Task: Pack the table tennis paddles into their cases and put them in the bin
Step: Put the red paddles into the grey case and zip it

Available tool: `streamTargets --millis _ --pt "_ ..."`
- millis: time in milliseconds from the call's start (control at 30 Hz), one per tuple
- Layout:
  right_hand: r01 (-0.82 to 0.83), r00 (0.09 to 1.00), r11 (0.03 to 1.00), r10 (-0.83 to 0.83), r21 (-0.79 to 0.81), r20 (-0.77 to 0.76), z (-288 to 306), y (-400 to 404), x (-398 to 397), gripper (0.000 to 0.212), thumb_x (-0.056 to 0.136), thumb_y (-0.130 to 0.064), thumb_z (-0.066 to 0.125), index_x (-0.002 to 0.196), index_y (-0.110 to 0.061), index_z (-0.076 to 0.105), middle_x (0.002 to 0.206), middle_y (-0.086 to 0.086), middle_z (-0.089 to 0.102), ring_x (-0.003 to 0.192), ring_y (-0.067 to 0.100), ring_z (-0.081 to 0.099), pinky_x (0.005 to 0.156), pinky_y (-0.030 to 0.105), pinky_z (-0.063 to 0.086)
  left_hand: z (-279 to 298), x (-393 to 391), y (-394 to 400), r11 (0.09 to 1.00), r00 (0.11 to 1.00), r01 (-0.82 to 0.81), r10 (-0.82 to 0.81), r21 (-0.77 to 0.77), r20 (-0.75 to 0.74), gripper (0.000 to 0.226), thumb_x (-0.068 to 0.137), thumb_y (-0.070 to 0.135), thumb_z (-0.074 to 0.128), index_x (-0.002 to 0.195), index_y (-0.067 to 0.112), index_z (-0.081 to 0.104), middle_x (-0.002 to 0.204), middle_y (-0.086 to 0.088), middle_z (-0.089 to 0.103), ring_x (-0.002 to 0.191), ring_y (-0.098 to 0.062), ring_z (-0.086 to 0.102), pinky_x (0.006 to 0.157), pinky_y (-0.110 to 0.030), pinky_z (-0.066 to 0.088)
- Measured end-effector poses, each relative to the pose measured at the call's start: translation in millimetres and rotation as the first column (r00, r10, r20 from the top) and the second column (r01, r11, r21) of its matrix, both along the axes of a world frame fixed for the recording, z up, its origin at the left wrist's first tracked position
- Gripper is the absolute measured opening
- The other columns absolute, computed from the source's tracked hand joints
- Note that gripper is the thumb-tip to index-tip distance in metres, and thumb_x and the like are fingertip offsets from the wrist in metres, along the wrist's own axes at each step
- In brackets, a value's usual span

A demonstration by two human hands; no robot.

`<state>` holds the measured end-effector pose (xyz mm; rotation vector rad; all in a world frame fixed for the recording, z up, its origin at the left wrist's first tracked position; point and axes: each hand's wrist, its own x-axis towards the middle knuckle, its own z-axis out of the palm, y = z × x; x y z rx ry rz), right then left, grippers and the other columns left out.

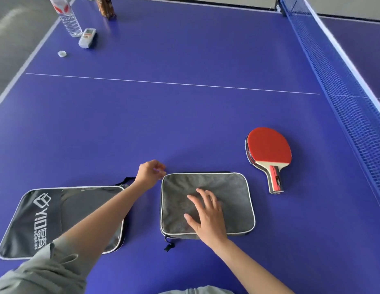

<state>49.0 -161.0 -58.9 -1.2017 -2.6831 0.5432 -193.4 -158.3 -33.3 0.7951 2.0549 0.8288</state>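
Right hand (208, 217), fingers spread, presses the grey case (227, 187) flat on the bench (184, 113); left hand (149, 174) pinches at its far-left corner, apparently its zipper. Stacked paddles (268, 151) wait right of it, the black case (47, 219) left.

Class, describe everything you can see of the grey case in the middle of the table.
The grey rectangular fabric case with rounded corners and pale piping lies flat on the blue table tennis table. A black zip pull hangs at its near-left corner. The right hand rests spread on top; the left hand pinches at its far-left corner. The red-faced paddles lie apart, to its right.
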Motion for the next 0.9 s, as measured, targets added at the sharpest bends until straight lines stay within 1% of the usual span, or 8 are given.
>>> streamTargets --millis 133,267,367,433,533,633,767,900 --pt "0.011 0.986 0.997 -0.023 -0.073 -0.163 11.5 26.3 -26.9 0.04 0.086 -0.035 0.061 0.119 -0.013 0.059 0.121 0.004 0.054 0.109 0.022 0.049 0.093 0.033 0.046 -4.6 12.9 -16.3 0.967 0.956 -0.254 0.247 0.021 0.159 0.029 0.082 0.021 0.073 0.105 0.008 0.062 0.088 0.0 0.062 0.076 -0.015 0.062 0.075 -0.023 0.047" --pt "-0.025 0.983 0.979 -0.012 -0.204 -0.181 27.7 50.3 -77.9 0.03 0.09 -0.026 0.059 0.111 -0.006 0.064 0.107 0.009 0.058 0.102 0.025 0.05 0.091 0.035 0.043 -3.6 27.0 -30.2 0.943 0.921 -0.33 0.31 0.047 0.236 0.039 0.075 0.012 0.079 0.109 0.011 0.06 0.097 -0.001 0.064 0.081 -0.012 0.063 0.072 -0.017 0.047" --pt "-0.076 0.997 0.933 0.07 -0.352 -0.03 41.0 67.0 -116.5 0.032 0.09 -0.033 0.059 0.101 -0.005 0.069 0.104 0.011 0.057 0.104 0.024 0.049 0.09 0.035 0.044 0.2 34.9 -35.5 0.911 0.891 -0.396 0.349 0.117 0.291 0.044 0.074 -0.005 0.074 0.111 0.01 0.057 0.103 -0.006 0.065 0.08 -0.014 0.064 0.072 -0.018 0.051" --pt "-0.071 0.977 0.891 0.153 -0.448 0.15 49.7 75.4 -136.5 0.031 0.086 -0.033 0.061 0.094 -0.003 0.069 0.102 0.011 0.058 0.102 0.024 0.052 0.078 0.032 0.048 2.6 37.9 -35.9 0.877 0.858 -0.456 0.388 0.152 0.337 0.047 0.074 -0.011 0.07 0.114 0.008 0.054 0.107 -0.008 0.064 0.081 -0.018 0.065 0.068 -0.017 0.054" --pt "-0.032 0.911 0.874 0.225 -0.484 0.345 57.6 81.4 -154.2 0.031 0.082 -0.032 0.064 0.066 -0.008 0.05 0.074 0.006 0.047 0.077 0.025 0.047 0.048 0.027 0.031 4.0 39.6 -34.3 0.845 0.825 -0.507 0.42 0.167 0.379 0.051 0.073 -0.018 0.066 0.116 0.006 0.052 0.113 -0.009 0.06 0.08 -0.019 0.065 0.059 -0.01 0.053" --pt "0.024 0.889 0.848 0.225 -0.53 0.4 62.8 83.9 -161.7 0.042 0.078 -0.034 0.068 0.061 -0.012 0.036 0.074 0.003 0.04 0.059 0.02 0.042 0.045 0.027 0.026 2.8 38.4 -35.1 0.851 0.827 -0.497 0.405 0.17 0.389 0.053 0.072 -0.02 0.065 0.114 0.009 0.052 0.115 -0.008 0.059 0.081 -0.017 0.066 0.061 -0.011 0.054" --pt "0.106 0.895 0.817 0.171 -0.567 0.413 62.6 87.6 -161.1 0.026 0.077 -0.02 0.067 0.06 -0.005 0.054 0.064 0.006 0.051 0.064 0.019 0.05 0.053 0.026 0.044 0.0 37.6 -40.7 0.855 0.845 -0.477 0.382 0.203 0.374 0.05 0.073 -0.017 0.068 0.111 0.01 0.052 0.116 -0.006 0.059 0.091 -0.017 0.067 0.073 -0.015 0.055" --pt "0.109 0.944 0.783 0.11 -0.612 0.31 53.7 91.3 -152.7 0.037 0.075 -0.029 0.076 0.097 -0.001 0.072 0.097 0.009 0.07 0.1 0.017 0.059 0.091 0.035 0.052 -5.5 47.5 -49.8 0.909 0.909 -0.394 0.364 0.137 0.203 0.034 0.075 0.009 0.077 0.104 0.009 0.06 0.102 -0.001 0.063 0.08 -0.013 0.064 0.065 -0.011 0.05"
